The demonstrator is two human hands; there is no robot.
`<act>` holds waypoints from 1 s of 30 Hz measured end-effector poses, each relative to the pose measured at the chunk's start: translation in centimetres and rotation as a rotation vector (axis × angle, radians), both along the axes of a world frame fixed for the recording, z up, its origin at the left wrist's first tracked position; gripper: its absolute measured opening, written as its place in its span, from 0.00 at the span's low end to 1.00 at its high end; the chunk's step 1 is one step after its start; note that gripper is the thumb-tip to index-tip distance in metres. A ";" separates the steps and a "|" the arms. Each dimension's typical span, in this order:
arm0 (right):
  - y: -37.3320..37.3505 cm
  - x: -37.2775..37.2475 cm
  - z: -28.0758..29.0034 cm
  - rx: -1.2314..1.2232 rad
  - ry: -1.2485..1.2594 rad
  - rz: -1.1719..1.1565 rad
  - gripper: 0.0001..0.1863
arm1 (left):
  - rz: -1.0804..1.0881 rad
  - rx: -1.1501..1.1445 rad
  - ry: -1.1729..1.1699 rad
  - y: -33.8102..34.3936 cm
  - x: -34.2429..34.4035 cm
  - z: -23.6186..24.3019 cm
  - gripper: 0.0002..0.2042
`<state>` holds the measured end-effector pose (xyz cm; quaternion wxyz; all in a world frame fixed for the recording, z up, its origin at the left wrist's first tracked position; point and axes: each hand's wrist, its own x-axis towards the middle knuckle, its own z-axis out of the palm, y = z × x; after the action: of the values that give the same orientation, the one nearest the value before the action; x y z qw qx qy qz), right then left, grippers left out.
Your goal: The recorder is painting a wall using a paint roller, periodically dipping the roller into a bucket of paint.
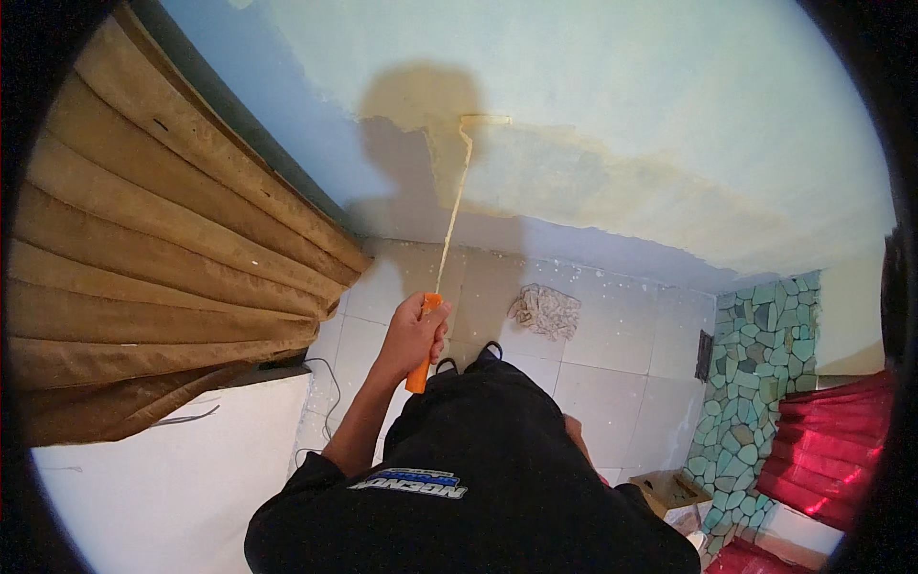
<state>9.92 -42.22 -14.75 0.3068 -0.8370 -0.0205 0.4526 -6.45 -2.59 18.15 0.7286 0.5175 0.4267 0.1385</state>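
Note:
My left hand (pixel 414 337) is wrapped round the orange handle of a paint roller (pixel 417 375). The roller's long, thin, paint-coated rod runs up and away from my fist. At its far end, the narrow roller head (pixel 488 121) lies against the wall (pixel 612 86), where pale yellowish-green paint meets a blue-grey area. A bit of my right forearm (pixel 577 435) shows beside my black shirt; the hand itself is hidden.
Brown curtains (pixel 172 258) hang at the left above a white surface (pixel 182 478) and a dark cable (pixel 335 392). A crumpled cloth (pixel 545 312) lies on the paint-spotted tiled floor (pixel 602 392). Green stone cladding (pixel 755 383), red fabric (pixel 832 440) and a cardboard box (pixel 669 491) are at the right.

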 end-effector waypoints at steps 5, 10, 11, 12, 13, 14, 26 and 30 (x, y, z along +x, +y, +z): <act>-6.1 -3.6 -4.5 -0.028 -0.308 0.492 0.14 | -0.057 -0.008 0.025 0.6 0.2 -2.3 0.09; -4.6 -4.1 -3.7 -0.177 -0.301 0.446 0.15 | -0.063 0.014 0.036 1.3 -0.2 -3.8 0.09; -3.8 -3.7 -2.9 -0.169 -0.360 0.556 0.15 | -0.073 0.000 0.035 1.6 -0.2 -4.3 0.09; -3.0 -3.4 -2.1 -0.162 -0.419 0.664 0.15 | -0.085 -0.015 0.034 1.9 0.0 -4.8 0.09; -2.5 -3.2 -1.5 -0.165 -0.427 0.659 0.15 | -0.089 -0.013 0.025 2.0 0.2 -5.5 0.09; -1.9 -3.0 -1.0 -0.153 -0.367 0.578 0.14 | -0.100 -0.020 0.038 2.2 0.5 -6.2 0.09; -0.4 -4.2 3.0 0.112 -0.018 -0.071 0.15 | -0.113 -0.165 0.082 5.0 6.3 -19.7 0.09; -4.1 -6.4 -0.4 0.285 -0.109 0.002 0.16 | -0.071 -0.202 0.124 6.1 7.8 -23.0 0.09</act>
<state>3.54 -46.34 -15.14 0.4204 -0.8082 -0.1022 0.3996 1.35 3.48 -4.90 0.7538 0.4638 0.4641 0.0367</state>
